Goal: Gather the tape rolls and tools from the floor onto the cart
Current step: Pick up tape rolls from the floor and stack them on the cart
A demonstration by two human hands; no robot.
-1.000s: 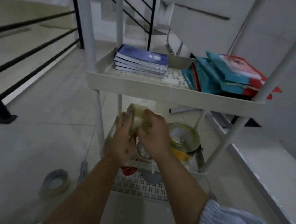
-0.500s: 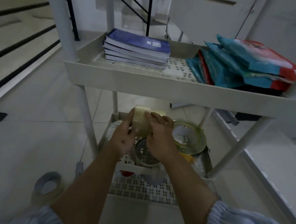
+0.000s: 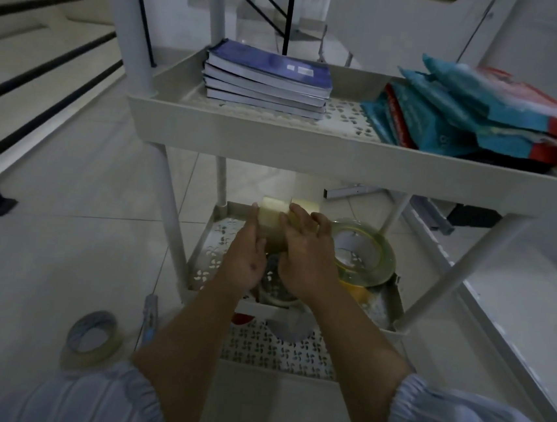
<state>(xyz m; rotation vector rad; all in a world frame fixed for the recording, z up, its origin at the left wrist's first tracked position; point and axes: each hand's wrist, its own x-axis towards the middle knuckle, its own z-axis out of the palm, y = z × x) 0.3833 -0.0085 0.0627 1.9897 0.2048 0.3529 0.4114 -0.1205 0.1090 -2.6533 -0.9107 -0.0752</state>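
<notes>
Gripping clear tape (image 3: 271, 222) with both hands, left (image 3: 243, 260) and right (image 3: 304, 264), over cart's middle shelf (image 3: 211, 241).

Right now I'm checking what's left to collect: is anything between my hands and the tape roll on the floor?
Nothing visible blocks it. The grey tape roll lies on open floor left of the cart, with a screwdriver beside it. But both the left hand and right hand are busy holding clear tape rolls over the middle shelf.
</notes>
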